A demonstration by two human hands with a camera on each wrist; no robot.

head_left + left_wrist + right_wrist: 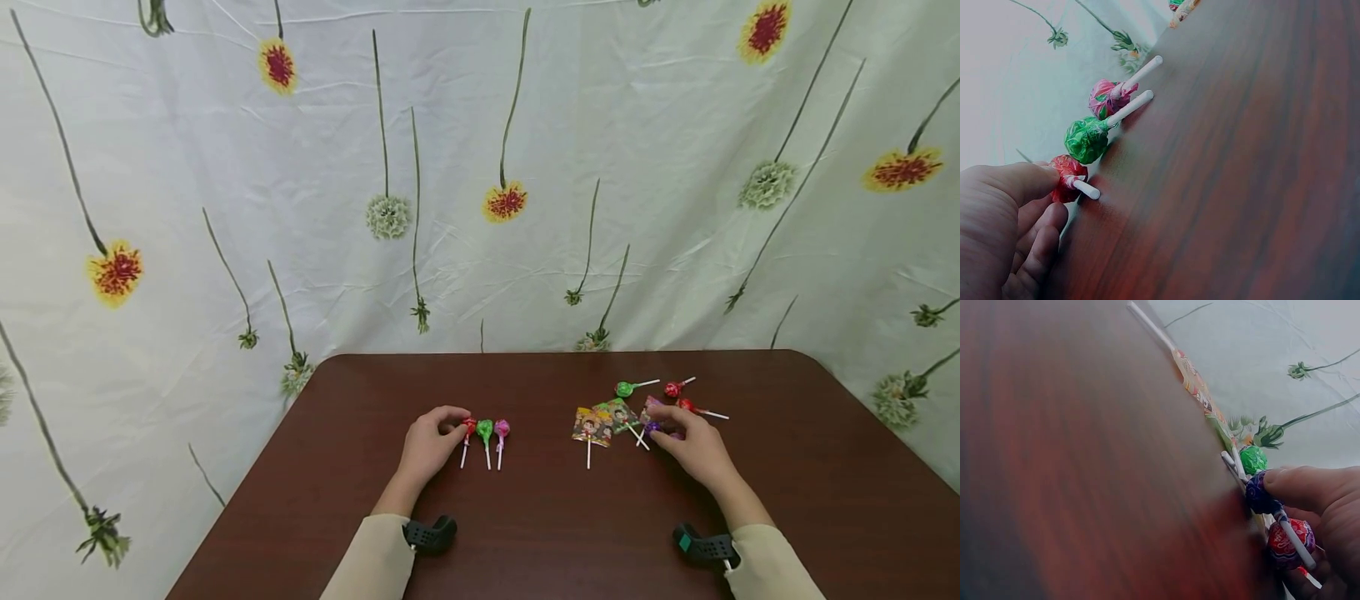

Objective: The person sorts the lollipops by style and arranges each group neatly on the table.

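Observation:
In the head view, three round wrapped lollipops lie in a row at the table's left-centre. My left hand (427, 446) pinches the head of the red lollipop (1065, 175) between thumb and fingers. To its right are the green lollipop (1087, 140) and the pink lollipop (1105, 97), sticks towards me. Over the mixed pile on the right, my right hand (697, 450) has its thumb on a purple lollipop (1260, 492), fingers curled behind it. A red-and-purple lollipop (1285, 547) sits close by those fingers, which are partly hidden.
Flat-wrapped lollipops, one orange (592, 427) and one green (619, 415), lie left of my right hand. Behind are a round green lollipop (624, 389) and a red one (672, 389). The brown table (525, 533) ends at a flowered white cloth (450, 275).

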